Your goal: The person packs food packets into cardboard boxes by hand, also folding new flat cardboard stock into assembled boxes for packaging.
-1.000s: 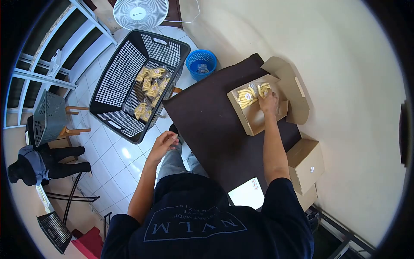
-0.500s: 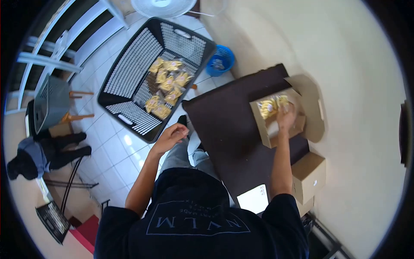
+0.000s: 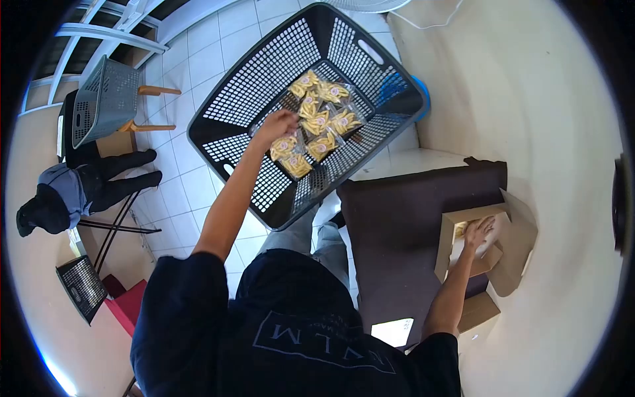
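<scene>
Left hand [image 3: 276,126] in black basket [image 3: 264,69], twelve o'clock; right hand [image 3: 479,231] in cardboard box [image 3: 446,242], three o'clock.
My left fingers half-curl near snack packets [image 3: 317,122] inside it, my right outstretched; whether either grips, I can't tell.

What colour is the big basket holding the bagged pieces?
The basket is black or very dark grey, best seen in the head view.

The light is bright. A flat white thing [image 3: 392,332] on the desk [image 3: 397,231] glares, the wall [image 3: 549,126] beside the desk looks bent, and the corners go black.
</scene>
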`<state>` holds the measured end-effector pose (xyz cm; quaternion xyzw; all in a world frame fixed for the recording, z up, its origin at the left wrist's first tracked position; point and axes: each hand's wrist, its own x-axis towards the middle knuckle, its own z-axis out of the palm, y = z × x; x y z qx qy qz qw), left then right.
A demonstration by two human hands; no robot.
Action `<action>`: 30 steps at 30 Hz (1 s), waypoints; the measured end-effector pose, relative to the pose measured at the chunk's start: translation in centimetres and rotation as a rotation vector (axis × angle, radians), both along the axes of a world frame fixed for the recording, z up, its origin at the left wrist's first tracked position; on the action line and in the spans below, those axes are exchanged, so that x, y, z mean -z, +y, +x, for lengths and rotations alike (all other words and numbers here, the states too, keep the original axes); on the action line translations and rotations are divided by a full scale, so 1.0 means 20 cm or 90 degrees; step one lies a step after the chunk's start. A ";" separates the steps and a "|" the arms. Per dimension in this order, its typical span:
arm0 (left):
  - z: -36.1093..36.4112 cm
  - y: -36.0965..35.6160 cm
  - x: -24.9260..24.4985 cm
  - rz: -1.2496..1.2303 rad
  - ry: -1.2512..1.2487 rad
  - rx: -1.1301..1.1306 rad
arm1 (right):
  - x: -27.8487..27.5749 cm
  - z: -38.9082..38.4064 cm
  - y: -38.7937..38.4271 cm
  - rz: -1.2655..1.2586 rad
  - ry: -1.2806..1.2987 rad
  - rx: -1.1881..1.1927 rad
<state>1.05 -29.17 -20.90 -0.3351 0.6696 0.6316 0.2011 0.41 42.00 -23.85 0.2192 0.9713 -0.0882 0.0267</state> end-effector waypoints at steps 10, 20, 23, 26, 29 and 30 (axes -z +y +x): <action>-0.42 -0.25 1.00 -0.038 -0.132 -0.327 | -0.21 0.14 -0.08 0.013 -0.016 0.102; -0.56 -0.41 1.94 -0.548 -0.119 0.227 | -0.03 0.30 0.18 -0.007 -0.129 -0.146; -0.48 -0.42 2.15 -0.111 0.145 -0.231 | -0.10 0.27 0.05 -0.009 -0.149 -0.132; -0.56 -0.20 1.51 -0.005 0.058 -0.415 | -0.10 0.23 0.04 0.145 -0.252 -0.172; -0.60 -0.27 1.65 -0.178 -0.090 -0.408 | -0.35 0.14 -0.25 -0.249 0.015 0.085; -0.63 -0.31 1.84 -0.202 -0.123 -0.413 | -0.39 0.15 -0.26 -0.249 0.053 0.117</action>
